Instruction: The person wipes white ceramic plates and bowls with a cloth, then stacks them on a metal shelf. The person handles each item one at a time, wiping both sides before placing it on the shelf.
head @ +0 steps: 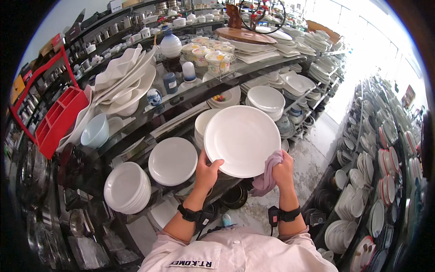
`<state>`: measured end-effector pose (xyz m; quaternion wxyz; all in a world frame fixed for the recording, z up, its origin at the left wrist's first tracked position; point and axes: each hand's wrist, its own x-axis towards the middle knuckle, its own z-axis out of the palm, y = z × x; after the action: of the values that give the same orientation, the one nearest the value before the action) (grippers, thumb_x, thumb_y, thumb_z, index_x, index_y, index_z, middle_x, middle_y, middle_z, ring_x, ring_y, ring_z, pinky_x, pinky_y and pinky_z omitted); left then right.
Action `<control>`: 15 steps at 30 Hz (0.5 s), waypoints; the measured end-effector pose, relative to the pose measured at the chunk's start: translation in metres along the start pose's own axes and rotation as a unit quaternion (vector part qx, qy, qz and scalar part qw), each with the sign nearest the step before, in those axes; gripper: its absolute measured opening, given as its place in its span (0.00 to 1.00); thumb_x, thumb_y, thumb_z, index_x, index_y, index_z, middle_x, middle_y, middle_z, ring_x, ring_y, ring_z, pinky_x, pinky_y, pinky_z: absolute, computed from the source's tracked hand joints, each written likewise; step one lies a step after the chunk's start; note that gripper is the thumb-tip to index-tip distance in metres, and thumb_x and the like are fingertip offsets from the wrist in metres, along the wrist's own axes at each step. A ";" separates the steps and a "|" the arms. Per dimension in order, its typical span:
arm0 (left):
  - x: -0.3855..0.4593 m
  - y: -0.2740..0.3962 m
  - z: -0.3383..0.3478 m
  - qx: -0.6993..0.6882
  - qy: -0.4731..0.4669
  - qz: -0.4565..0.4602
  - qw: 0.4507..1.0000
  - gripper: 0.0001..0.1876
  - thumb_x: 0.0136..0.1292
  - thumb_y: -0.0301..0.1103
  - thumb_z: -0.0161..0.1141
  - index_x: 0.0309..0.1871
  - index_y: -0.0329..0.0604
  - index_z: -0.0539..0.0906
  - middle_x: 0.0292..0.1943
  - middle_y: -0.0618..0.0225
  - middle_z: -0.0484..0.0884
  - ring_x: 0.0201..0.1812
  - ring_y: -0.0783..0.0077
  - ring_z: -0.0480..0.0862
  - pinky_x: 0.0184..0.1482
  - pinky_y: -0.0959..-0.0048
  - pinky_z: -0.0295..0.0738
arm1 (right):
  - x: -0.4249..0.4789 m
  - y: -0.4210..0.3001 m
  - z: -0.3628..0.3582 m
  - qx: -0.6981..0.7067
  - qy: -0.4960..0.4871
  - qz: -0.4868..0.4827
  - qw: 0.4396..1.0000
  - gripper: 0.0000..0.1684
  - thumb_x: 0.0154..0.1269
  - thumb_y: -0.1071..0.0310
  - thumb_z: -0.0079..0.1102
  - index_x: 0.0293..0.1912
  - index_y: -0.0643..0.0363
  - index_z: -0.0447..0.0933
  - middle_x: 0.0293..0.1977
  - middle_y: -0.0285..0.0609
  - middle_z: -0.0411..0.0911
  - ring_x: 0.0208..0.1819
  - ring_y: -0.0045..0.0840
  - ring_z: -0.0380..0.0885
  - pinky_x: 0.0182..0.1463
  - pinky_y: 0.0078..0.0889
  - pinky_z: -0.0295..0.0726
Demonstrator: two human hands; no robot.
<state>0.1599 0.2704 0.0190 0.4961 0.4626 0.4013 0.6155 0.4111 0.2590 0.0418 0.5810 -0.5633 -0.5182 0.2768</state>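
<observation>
A round white plate (243, 141) is held up before me, its face towards the camera. My left hand (208, 170) grips its lower left rim, the thumb on the face and the other fingers hidden behind. At the lower right rim, my right hand (282, 168) is closed on a mauve cloth (266, 175), which touches the plate's edge. To the left lie another round white plate (173, 161) and a stack of white plates (125, 187). Just behind the held plate stand white bowls (202, 125), partly covered by it, and a stack of white dishes (266, 98).
Above the lower shelf runs a dark shelf edge (136, 136), carrying a pale blue bowl (95, 131), a red divided carrier (61, 119), wavy white platters (119, 78) and floral lidded cups (217, 61). An aisle floor (306, 163) separates it from dish racks (360, 176) at right.
</observation>
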 end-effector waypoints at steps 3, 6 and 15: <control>-0.041 0.010 -0.001 -0.161 -0.024 -0.135 0.977 0.36 0.67 0.22 0.57 0.78 0.45 0.60 0.66 0.59 0.74 0.60 0.64 0.82 0.52 0.65 0.86 | -0.053 -0.016 -0.016 -0.005 0.025 -0.031 0.999 0.17 0.64 0.74 0.48 0.48 0.71 0.79 0.31 0.37 0.83 0.33 0.16 0.76 0.38 0.22 0.77; -0.080 0.013 -0.005 -0.173 -0.020 -0.152 0.973 0.33 0.72 0.23 0.54 0.78 0.50 0.58 0.67 0.58 0.73 0.62 0.62 0.81 0.54 0.61 0.86 | -0.109 -0.031 -0.026 -0.019 0.040 -0.045 0.998 0.23 0.60 0.73 0.51 0.55 0.70 0.78 0.34 0.39 0.84 0.35 0.17 0.78 0.41 0.23 0.78; -0.169 -0.012 -0.022 -0.178 0.056 -0.149 0.971 0.29 0.73 0.18 0.51 0.75 0.42 0.60 0.69 0.54 0.72 0.67 0.55 0.77 0.66 0.54 0.78 | -0.227 -0.023 -0.044 0.166 0.028 -0.168 0.971 0.34 0.67 0.60 0.59 0.68 0.68 0.71 0.50 0.43 0.84 0.50 0.21 0.82 0.55 0.28 0.79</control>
<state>0.1553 0.1061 -0.0270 0.6333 0.2670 0.3766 0.6212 0.3752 0.0322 0.0055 0.7188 -0.3715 -0.5359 0.2410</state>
